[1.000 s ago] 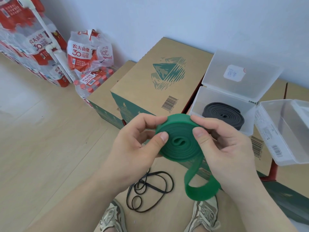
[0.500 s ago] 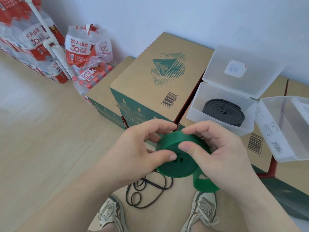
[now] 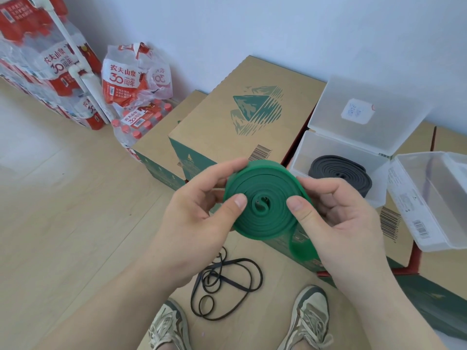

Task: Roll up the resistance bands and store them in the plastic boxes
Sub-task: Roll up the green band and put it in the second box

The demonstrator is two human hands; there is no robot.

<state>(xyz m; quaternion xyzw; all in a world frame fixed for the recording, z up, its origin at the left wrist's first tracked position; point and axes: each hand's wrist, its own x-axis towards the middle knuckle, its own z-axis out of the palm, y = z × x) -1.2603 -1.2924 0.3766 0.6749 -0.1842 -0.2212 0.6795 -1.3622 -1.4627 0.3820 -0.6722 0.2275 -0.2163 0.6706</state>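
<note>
Now nearly wound, the green band [image 3: 262, 221] shows a shorter tail than before; left hand [image 3: 197, 223] and right hand [image 3: 346, 223] both pinch the roll.

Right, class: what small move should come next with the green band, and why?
Probably wind the last loop onto the coil: the left hand and right hand pinch the green band, but a short tail hangs loose below. The second box stands open.

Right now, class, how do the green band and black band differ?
The green band is held by the left hand and right hand; the black band lies in an open plastic box. The green band has a loose tail; the black band shows none. Both are flat coils.
</note>
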